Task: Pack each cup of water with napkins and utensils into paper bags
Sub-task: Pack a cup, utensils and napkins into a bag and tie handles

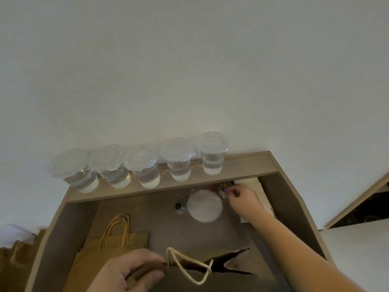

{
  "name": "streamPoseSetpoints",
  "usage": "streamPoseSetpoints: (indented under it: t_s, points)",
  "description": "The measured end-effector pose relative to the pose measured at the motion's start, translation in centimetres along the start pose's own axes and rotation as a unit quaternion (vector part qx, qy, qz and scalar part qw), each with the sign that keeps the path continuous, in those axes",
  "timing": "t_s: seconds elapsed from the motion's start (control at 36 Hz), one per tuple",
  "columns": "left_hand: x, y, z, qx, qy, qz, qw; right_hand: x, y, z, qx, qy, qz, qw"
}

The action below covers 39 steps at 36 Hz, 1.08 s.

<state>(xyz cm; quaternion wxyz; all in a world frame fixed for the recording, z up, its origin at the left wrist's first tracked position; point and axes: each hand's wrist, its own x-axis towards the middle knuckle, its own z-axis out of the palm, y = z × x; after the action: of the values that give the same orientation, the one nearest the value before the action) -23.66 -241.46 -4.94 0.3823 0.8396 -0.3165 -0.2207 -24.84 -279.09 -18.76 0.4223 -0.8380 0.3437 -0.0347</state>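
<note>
Nearest me, my left hand (pixel 134 270) pinches the rim of the paper bag (pixel 235 264) between thumb and curled fingers, holding its mouth open on the desk (pixel 168 228). The bag looks empty from here, its cord handle flopped across the opening. Just beyond lies a flat pile of spare bags (pixel 117 239).

Further in, one lidded cup (pixel 205 206) of water stands alone at mid-desk. My right hand (pixel 242 196) reaches past it to the back right corner, fingers curled beside the napkins (pixel 260 190) and a small colourful object (pixel 224 186) I cannot identify. Whether that hand has hold of anything, I cannot tell.

On the shelf (pixel 248 165) at the back, five more cups (pixel 143 165) stand in a row.

My worry is the right forearm. It passes just beside the lone cup, and a careless pull back could tip it, wetting paper and napkins if the lid leaks. If my left pinch slackens, the bag mouth may fold shut.
</note>
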Motion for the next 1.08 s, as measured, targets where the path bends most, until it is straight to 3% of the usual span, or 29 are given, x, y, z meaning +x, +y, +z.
streamPoseSetpoints:
  t_s: [0.14, 0.25, 0.42, 0.67, 0.83, 0.94, 1.0, 1.06, 1.08]
  points:
    - [-0.4, -0.3, -0.5, -0.011, -0.032, -0.019, 0.999, 3.8, -1.2, 0.4, -0.116, 0.003, 0.024, 0.993]
    - [-1.0, -0.2, 0.0, 0.003, 0.001, -0.029, 1.000, 5.6, -1.1, 0.3, -0.201, -0.012, 0.000, 0.979]
    - [-0.9, 0.7, -0.1, 0.022, -0.001, -0.032, 0.999, 6.3, -1.4, 0.9, -0.343, -0.001, -0.026, 0.939]
    - [-0.8, 2.0, -0.3, 0.040, -0.010, -0.021, 0.999, 6.1, -1.3, 1.7, -0.375, 0.011, -0.087, 0.923]
    - [-1.0, 2.5, -0.2, 0.051, -0.005, -0.018, 0.999, 6.1, -0.6, 1.8, -0.327, 0.092, -0.120, 0.933]
    - [-2.2, 2.2, -0.4, 0.038, -0.007, -0.028, 0.999, 5.3, -0.1, 1.4, -0.097, 0.130, -0.081, 0.983]
    - [-2.1, 2.1, -0.6, 0.052, -0.020, -0.067, 0.996, 3.6, 0.0, 1.3, 0.034, 0.147, -0.066, 0.986]
    - [-2.6, 1.2, -1.4, 0.118, -0.071, -0.060, 0.989, 1.0, 0.3, 1.8, 0.088, 0.142, -0.067, 0.984]
    - [-2.2, -0.5, -1.0, 0.068, -0.076, -0.082, 0.991, -0.5, 0.4, 2.0, 0.098, 0.125, -0.066, 0.985]
